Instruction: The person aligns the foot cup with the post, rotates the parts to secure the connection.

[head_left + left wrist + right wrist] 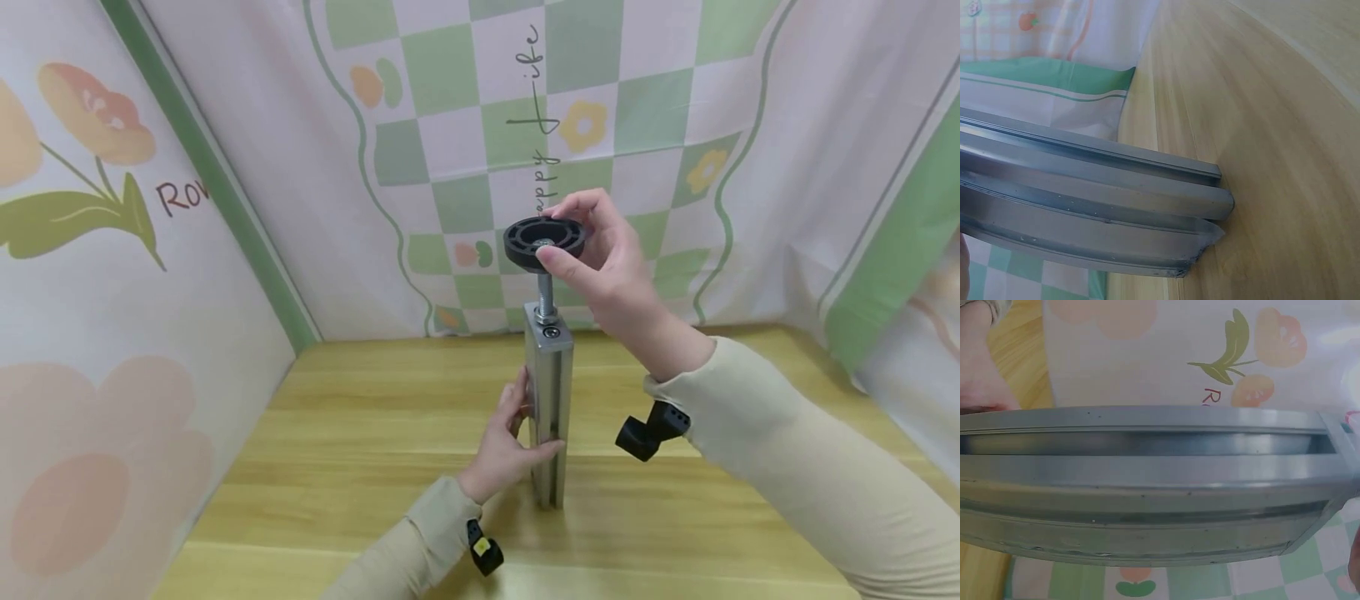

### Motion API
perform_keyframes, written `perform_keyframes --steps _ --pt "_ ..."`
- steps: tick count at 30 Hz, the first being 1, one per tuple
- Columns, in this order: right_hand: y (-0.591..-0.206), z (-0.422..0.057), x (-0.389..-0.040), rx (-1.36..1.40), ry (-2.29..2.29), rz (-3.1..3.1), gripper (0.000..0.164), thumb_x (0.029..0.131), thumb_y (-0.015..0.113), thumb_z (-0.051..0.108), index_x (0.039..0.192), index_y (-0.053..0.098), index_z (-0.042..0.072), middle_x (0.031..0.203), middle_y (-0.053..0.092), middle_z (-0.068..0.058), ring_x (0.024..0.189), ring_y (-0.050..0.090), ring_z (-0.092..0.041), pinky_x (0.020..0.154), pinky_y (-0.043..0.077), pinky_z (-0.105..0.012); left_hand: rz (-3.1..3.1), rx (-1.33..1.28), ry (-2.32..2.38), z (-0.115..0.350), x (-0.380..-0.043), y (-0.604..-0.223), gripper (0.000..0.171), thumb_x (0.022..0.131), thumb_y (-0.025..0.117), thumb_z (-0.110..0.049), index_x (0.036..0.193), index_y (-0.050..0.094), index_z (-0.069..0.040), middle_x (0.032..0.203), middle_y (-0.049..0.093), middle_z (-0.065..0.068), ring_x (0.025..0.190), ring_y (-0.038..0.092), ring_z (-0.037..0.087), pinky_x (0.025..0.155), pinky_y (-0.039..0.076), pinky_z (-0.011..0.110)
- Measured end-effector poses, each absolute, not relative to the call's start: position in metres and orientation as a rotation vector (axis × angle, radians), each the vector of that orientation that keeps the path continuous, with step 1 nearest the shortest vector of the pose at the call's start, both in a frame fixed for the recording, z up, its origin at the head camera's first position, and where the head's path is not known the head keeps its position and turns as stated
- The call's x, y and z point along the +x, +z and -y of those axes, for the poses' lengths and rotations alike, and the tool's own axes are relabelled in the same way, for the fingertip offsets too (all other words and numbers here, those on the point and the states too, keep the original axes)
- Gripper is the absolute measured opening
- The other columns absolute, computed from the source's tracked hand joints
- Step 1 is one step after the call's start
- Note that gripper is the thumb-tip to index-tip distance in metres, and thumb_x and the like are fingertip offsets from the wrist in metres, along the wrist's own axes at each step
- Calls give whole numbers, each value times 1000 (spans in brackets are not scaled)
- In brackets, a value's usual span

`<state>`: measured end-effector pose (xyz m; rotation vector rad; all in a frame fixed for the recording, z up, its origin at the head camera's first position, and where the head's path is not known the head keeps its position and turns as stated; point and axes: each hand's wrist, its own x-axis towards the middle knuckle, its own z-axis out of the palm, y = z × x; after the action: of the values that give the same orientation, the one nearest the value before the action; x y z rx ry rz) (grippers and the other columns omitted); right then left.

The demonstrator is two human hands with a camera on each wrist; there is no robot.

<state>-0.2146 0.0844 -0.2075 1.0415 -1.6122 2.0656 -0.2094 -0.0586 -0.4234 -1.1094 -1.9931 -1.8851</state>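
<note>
A grey aluminium profile (557, 400) stands upright on the wooden table, with lengthwise slots in its sides. My left hand (504, 454) grips it around the middle, thumb across the near side. On top sits an end plate (552, 335) with a recessed screw. A threaded rod (545, 292) and nut rise from that plate, carrying a black round levelling foot (521, 257). My right hand (611, 262) pinches the foot's rim between thumb and fingers. In the left wrist view the profile's lower end (1210, 212) meets the table. The right wrist view shows the profile (1147, 469) up close.
The wooden table (360, 417) extends around the profile on both sides. Behind it hangs a green-and-white checked cloth (450, 133), and a flower-printed panel (90, 333) stands at the left. Black wrist cameras (651, 429) project from both sleeves.
</note>
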Motion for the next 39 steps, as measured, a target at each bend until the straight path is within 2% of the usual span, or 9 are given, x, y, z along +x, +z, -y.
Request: perform_keyframes --steps 3,7,16,23,25,26,29,32,39 --pt "-206 -82 -210 924 1826 1714 35 77 63 -8 102 47 11 98 52 -1 88 54 -13 77 48 -17 2007 -1098 -1895 59 -209 -424 110 77 70 9 148 7 -45 115 38 21 104 43 6 91 43 26" --pt "-205 -76 -207 761 1433 1779 46 71 77 3 103 44 1 98 48 3 91 47 -12 79 40 -21 2015 -1097 -1886 60 -210 -425 108 78 70 8 151 6 -39 113 38 21 103 42 6 90 43 26" --pt "-211 -68 -207 656 1173 1731 63 65 83 14 105 40 -8 102 46 -17 94 47 -20 84 37 -27 2002 -1106 -1857 60 -210 -426 110 76 71 9 152 5 -36 112 39 22 104 43 6 90 43 23" --pt "-214 -59 -206 636 1210 1612 62 64 82 11 106 40 -6 102 35 10 94 42 -20 87 31 -27 2025 -1093 -1862 60 -210 -425 105 76 71 8 153 5 -21 113 39 21 105 43 7 91 44 25" --pt "-215 -58 -206 634 1214 1599 64 64 83 9 107 38 -6 104 33 13 95 41 -20 89 30 -27 2036 -1085 -1869 60 -210 -424 104 76 71 8 153 5 -15 113 39 21 105 42 7 91 43 26" --pt "-216 -58 -207 637 1210 1593 67 65 84 16 108 38 -5 104 33 11 95 40 -20 90 30 -27 2040 -1083 -1870 59 -210 -424 104 76 71 8 153 5 -15 113 39 21 105 42 7 91 43 26" --pt "-219 -58 -209 656 1198 1583 77 68 82 39 110 35 -6 108 32 11 98 38 -20 93 30 -28 2047 -1077 -1876 59 -210 -424 104 76 72 8 153 5 -15 112 39 21 105 42 7 92 43 26" --pt "-219 -61 -213 702 1246 1582 87 70 72 61 113 33 -4 111 32 10 102 38 -17 96 31 -28 2049 -1071 -1884 60 -210 -424 104 77 72 7 153 5 -17 113 39 20 106 43 8 93 43 28" --pt "-208 -76 -225 1067 1907 1630 76 71 76 55 122 37 15 113 46 -3 100 49 -15 83 44 -20 2038 -1069 -1894 60 -209 -423 107 77 71 7 152 7 -34 115 38 20 107 43 7 94 43 28"
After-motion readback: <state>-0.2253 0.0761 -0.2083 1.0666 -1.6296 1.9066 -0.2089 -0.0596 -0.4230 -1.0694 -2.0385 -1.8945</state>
